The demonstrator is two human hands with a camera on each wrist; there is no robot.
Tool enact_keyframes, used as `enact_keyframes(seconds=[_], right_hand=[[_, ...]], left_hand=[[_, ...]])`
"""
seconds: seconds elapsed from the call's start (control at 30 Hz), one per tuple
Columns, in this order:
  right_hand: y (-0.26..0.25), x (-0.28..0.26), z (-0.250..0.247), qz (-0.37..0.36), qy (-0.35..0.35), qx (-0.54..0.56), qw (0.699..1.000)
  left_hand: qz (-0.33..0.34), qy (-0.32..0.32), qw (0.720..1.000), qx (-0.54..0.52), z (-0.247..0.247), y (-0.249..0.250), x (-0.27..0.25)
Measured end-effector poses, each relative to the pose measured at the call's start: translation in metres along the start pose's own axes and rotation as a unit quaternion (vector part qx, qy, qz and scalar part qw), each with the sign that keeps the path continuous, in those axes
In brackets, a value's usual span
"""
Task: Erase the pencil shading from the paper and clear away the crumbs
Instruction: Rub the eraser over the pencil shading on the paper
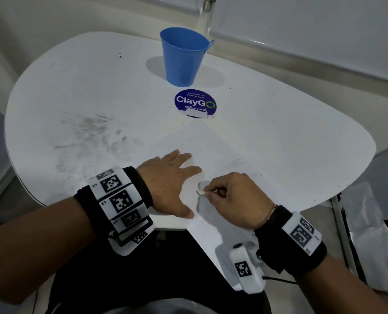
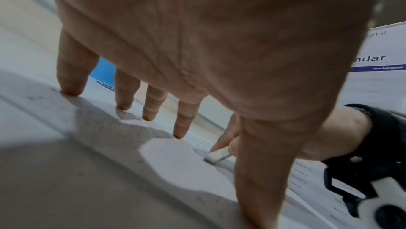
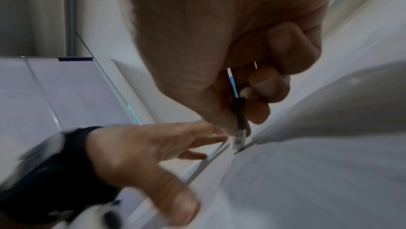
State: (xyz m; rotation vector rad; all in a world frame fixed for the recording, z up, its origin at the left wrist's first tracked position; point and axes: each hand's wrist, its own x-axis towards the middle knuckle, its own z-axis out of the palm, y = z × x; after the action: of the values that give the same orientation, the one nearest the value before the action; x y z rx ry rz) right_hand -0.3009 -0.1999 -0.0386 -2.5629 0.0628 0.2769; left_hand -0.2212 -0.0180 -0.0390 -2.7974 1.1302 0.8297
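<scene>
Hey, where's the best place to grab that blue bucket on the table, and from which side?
Probably the blue bucket by its open rim, from above: it stands upright, apart from the paper, and tapers downward, so a side grip might slip. Its small side lug faces right.

white table (image 1: 267,114) with grey smudgy marks on the left side. bucket (image 1: 183,55) at the far end is plain bright blue. round sticker (image 1: 195,103) just near of it is dark blue with white lettering and a little green ring. paper (image 1: 215,146) is white with faint grey pencil shading (image 1: 203,203). eraser (image 1: 201,192) is white too. wrist bands (image 1: 118,201) are black with white blocks carrying black and white square code patterns
</scene>
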Motion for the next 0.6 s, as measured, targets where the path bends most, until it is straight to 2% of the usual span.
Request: enact_keyframes(seconds=[0.17, 0.33, 0.5, 0.6], right_hand=[[0.007, 0.008, -0.008, 0.036, 0.08, -0.017, 0.996], [-0.014, -0.006, 0.007, -0.03, 0.017, -0.014, 0.999], [0.008, 0.009, -0.012, 0.058, 0.103, -0.04, 0.992], [-0.01, -0.003, 0.0, -0.002, 0.039, -0.031, 0.999]], left_hand=[[0.001, -0.006, 1.0, 0.003, -0.002, 0.001, -0.002], [0.002, -0.005, 1.0, 0.009, -0.002, 0.002, -0.002], [0.018, -0.003, 1.0, 0.023, -0.002, 0.0, -0.004], [0.025, -0.004, 0.999, 0.026, -0.002, 0.0, -0.004]])
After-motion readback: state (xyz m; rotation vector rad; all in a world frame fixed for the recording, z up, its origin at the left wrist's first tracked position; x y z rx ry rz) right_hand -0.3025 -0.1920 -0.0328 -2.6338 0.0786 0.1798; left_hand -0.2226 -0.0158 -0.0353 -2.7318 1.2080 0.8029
